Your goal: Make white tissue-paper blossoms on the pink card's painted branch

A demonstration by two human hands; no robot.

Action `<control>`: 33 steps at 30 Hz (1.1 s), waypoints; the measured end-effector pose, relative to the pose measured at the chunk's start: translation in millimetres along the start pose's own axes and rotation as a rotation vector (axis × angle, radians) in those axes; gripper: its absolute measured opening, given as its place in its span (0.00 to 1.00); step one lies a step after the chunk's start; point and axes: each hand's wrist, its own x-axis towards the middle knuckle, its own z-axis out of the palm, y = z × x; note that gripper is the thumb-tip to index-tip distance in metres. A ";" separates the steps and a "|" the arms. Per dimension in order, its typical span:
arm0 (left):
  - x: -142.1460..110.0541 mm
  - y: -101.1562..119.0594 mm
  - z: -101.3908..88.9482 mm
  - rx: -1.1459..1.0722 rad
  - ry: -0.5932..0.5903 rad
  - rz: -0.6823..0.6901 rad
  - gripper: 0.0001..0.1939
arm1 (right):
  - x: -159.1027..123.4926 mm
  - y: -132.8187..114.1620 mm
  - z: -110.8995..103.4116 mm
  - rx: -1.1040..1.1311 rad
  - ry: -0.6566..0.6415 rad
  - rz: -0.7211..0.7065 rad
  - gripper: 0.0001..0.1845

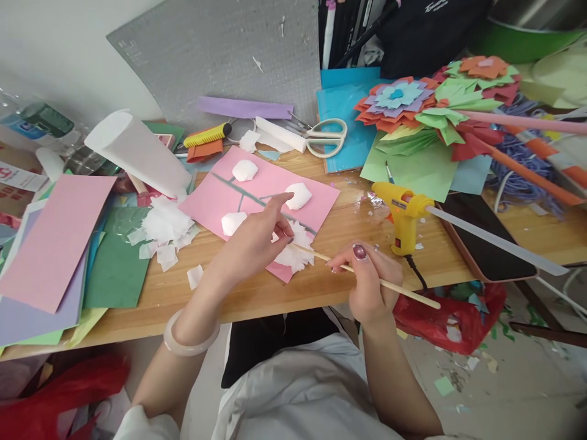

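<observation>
My right hand grips a thin wooden stick that slants up to the left. Its tip reaches the fingertips of my left hand, where thumb and fingers pinch together and the index finger stretches out by a white padded shape. What the pinch holds is hidden. Beneath lies a pink paper sheet with a dark green branch line. More white padded shapes sit along it. Close under my left fingers is a ruffled cluster of white tissue paper.
A pile of tissue squares lies left of the sheet, near a white paper roll and coloured papers. Scissors lie behind. To the right are a yellow glue gun, a phone and paper flowers.
</observation>
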 end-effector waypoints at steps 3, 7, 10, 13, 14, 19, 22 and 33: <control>-12.5 -2.8 4.0 -0.003 0.078 -0.041 0.31 | 11.8 -5.3 1.8 -0.050 -0.009 0.004 0.26; -44.3 -9.3 19.4 0.023 0.262 -0.110 0.26 | 37.3 -16.4 11.9 -0.211 -0.007 -0.049 0.30; -70.0 -16.3 34.3 0.038 0.343 -0.148 0.23 | 54.2 -23.3 22.7 -0.329 0.029 -0.126 0.33; -86.5 -24.9 47.1 0.073 0.367 -0.129 0.23 | 62.2 -24.6 32.5 -0.392 0.084 -0.210 0.33; -89.2 -27.9 50.5 0.088 0.369 -0.108 0.23 | 62.9 -23.9 35.4 -0.408 0.099 -0.225 0.33; -89.6 -41.0 61.1 0.139 0.397 -0.017 0.23 | 60.0 -17.7 46.7 -0.450 0.147 -0.281 0.33; -88.9 -46.2 63.8 0.134 0.426 0.002 0.25 | 56.0 -16.0 47.3 -0.432 0.144 -0.274 0.33; -95.6 -42.9 61.9 0.113 0.440 0.021 0.22 | 31.9 -35.0 28.0 -0.197 0.462 -0.042 0.36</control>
